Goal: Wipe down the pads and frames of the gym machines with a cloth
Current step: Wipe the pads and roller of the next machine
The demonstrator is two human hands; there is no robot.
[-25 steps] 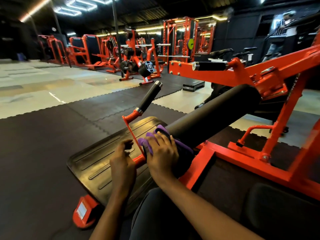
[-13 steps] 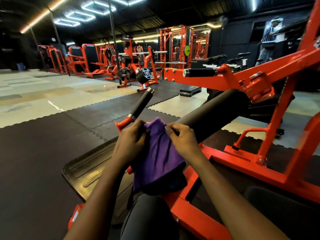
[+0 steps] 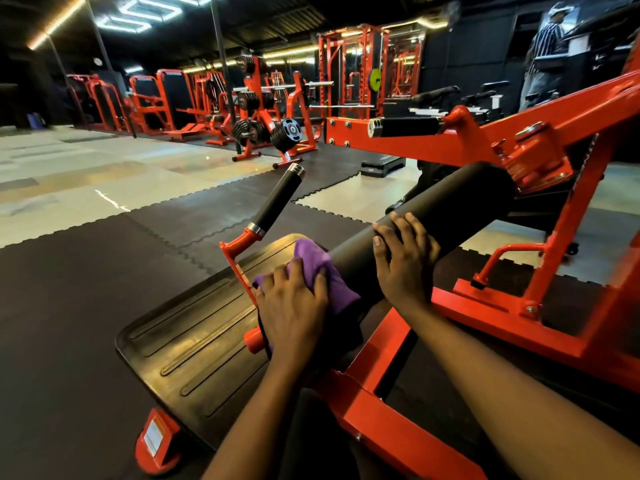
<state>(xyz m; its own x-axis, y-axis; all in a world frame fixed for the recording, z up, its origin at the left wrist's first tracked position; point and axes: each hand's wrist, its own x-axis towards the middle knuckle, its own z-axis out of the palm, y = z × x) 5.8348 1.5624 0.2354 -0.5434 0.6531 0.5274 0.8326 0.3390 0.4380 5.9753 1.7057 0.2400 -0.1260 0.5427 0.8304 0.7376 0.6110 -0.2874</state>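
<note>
A long black roller pad (image 3: 457, 199) runs from the orange machine frame (image 3: 519, 310) toward me. My left hand (image 3: 294, 306) presses a purple cloth (image 3: 315, 261) onto the pad's near end, fingers spread and slightly bent over the fabric. Farther up the roller, my right hand (image 3: 405, 261) grips the pad with its fingers curled over the top. A black handle grip (image 3: 277, 202) rises on an orange bracket just left of the cloth.
A ribbed black footplate (image 3: 194, 344) lies low at the left on black rubber mats. An orange arm with a second grip (image 3: 405, 128) crosses above the roller. More orange machines and weight plates (image 3: 287, 129) stand at the back. A person (image 3: 543, 46) stands far right.
Both hands held the cloth up half a second ago. Now the left hand alone presses it on the pad's near end, and the right hand has moved up to grip the roller.
</note>
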